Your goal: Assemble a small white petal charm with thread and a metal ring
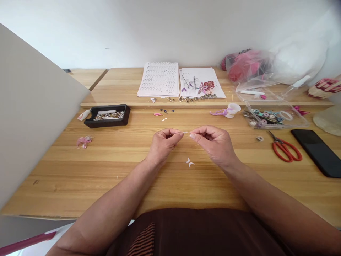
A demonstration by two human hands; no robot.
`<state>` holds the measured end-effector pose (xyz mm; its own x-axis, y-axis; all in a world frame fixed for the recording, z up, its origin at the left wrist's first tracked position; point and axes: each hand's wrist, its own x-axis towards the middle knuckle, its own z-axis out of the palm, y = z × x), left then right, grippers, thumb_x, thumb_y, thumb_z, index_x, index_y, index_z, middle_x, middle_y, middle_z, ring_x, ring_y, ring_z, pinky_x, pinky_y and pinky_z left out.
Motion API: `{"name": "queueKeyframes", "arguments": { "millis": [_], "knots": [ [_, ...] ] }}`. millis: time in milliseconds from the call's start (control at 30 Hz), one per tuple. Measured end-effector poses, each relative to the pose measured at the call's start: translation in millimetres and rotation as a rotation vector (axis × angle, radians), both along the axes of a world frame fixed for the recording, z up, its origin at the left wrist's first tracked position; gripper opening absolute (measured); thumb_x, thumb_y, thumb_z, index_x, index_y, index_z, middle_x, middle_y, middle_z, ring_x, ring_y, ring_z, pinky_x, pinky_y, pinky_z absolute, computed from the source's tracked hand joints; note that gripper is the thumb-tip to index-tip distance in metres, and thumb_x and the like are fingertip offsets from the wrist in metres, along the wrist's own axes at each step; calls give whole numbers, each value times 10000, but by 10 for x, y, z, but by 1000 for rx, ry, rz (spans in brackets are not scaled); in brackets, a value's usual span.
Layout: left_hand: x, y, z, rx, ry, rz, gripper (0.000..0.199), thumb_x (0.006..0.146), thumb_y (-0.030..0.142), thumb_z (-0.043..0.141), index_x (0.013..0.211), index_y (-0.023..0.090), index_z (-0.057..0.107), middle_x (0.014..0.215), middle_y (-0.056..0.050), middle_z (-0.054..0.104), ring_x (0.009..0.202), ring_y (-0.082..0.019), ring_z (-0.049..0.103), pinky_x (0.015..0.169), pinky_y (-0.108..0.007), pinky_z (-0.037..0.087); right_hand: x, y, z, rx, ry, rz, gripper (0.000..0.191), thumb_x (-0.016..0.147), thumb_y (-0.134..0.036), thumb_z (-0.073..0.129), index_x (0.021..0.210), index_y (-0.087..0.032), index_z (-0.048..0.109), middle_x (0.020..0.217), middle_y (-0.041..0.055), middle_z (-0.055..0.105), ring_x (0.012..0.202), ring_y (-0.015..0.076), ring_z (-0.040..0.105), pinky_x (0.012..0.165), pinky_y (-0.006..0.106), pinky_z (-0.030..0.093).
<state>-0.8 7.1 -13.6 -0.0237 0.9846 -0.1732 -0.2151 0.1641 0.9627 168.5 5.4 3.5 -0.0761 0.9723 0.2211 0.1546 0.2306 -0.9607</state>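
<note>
Around fingers (pixel 177 137), white crescents (pixel 188 160), scissors (pixel 279 153), phone (pixel 318 152)

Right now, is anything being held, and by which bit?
The left grip pinches a tiny white piece by one end. The right grip pinches a thin yellowish strand; where along it is too small to tell.
</note>
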Motion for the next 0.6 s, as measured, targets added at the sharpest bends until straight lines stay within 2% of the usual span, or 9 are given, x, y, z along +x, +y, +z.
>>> {"name": "queueKeyframes", "arguments": {
  "millis": [100,200,400,600],
  "knots": [
    [15,-7,10,-14,-7,-6,289,644,376,849,709,136,701,582,28,578,492,-51,398,478,-217,279,-28,2,-33,-49,102,15,102,775,-292,786,800,-198,755,764,11,746,653,122,624,625,266,498],
    [39,-25,27,-40,-27,-22,296,636,378,851,710,136,697,557,33,559,484,-52,396,471,-213,272,-65,2,-75,-34,140,-18,100,763,-283,796,790,-202,745,755,4,739,655,121,624,639,270,508],
    [70,-58,34,-41,-74,-40,290,638,365,851,706,135,687,566,35,553,493,-49,400,477,-210,271,-88,0,-147,59,49,-56,74,800,-260,770,824,-199,738,764,6,726,676,126,622,645,274,506],
    [72,-50,36,-50,-78,-46,285,639,359,848,695,135,682,563,37,550,490,-47,391,480,-213,267,-75,10,-201,59,20,-65,97,813,-274,760,870,-200,733,706,-14,649,636,116,554,596,270,444]
  ]
}}
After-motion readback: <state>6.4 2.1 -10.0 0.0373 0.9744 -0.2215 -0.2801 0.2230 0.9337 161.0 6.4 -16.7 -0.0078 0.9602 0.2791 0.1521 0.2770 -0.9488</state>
